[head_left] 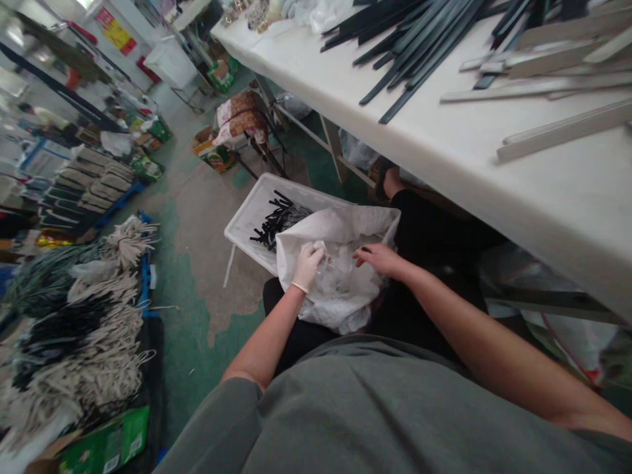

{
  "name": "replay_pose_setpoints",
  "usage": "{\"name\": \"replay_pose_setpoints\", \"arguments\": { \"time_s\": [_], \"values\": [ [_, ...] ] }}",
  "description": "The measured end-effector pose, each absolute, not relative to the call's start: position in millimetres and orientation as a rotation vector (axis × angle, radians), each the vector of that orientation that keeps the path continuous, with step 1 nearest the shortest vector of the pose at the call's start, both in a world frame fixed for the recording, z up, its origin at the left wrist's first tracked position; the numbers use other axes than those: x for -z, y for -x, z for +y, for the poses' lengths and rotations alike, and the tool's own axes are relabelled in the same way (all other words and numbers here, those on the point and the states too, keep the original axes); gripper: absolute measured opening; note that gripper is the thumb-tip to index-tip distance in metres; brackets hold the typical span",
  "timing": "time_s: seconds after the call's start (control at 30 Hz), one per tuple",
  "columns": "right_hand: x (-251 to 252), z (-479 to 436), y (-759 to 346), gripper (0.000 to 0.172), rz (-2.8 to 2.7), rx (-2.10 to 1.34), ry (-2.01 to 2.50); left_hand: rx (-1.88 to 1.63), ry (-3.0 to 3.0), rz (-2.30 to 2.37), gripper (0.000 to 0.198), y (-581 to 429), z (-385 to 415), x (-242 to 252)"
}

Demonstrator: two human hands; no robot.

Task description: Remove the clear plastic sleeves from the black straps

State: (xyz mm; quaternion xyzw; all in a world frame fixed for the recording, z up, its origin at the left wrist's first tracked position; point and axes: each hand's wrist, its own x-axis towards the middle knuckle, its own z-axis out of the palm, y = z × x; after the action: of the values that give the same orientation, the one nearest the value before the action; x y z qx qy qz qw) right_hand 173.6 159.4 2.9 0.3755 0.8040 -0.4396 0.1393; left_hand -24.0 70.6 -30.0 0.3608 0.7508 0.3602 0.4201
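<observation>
A white woven sack (340, 227) stands wide open on my lap, with crumpled clear plastic (338, 273) inside it. My left hand (309, 266), in a pale glove, is over the sack's left side, its fingers closed on some of the clear plastic. Opposite it, my right hand (382, 259) is bare and hangs over the sack's right side. Its fingers are curled together, and a small dark spot shows at them; what they hold, if anything, I cannot make out. Behind the sack, a white plastic bin (241, 210) holds short black strips (279, 220).
A long white table (340, 85) runs along the right, carrying dark strips (419, 52) and beige strips (553, 85). Bundled cords (93, 342) are heaped at the left. A cloth-draped stool (244, 118) stands beyond the bin, near a cardboard box (212, 153).
</observation>
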Motion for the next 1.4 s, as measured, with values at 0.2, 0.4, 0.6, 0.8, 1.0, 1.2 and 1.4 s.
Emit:
{"name": "replay_pose_setpoints", "arguments": {
  "time_s": [0.2, 0.4, 0.6, 0.8, 1.0, 1.2, 1.4],
  "values": [
    [-28, 137, -148, 0.055, 2.284, 1.906, -1.172, -1.098, -0.975, 1.628, 0.026, -3, 26, -16],
    [-50, 133, -126, 0.033, 2.547, 1.924, -1.317, -1.170, -0.814, 1.495, 0.033, -16, 21, -27],
    [-94, 148, -129, 0.033, 2.840, 1.744, -1.115, -1.087, -0.790, 1.432, 0.034, -18, 26, -41],
    [-133, 160, -126, 0.038, 2.933, 1.874, -0.957, -1.125, -0.854, 1.331, 0.035, -25, 28, -53],
    [-147, 178, -116, 0.038, 2.841, 2.123, -1.063, -1.073, -0.890, 1.305, 0.028, -30, 28, -48],
    [-146, 207, -107, 0.038, 2.594, 2.452, -1.376, -0.883, -0.881, 1.265, 0.026, -38, 10, -28],
    [-135, 228, -102, 0.033, 2.605, 2.415, -1.526, -0.811, -0.841, 1.269, 0.025, -38, 1, -17]
  ]
}}
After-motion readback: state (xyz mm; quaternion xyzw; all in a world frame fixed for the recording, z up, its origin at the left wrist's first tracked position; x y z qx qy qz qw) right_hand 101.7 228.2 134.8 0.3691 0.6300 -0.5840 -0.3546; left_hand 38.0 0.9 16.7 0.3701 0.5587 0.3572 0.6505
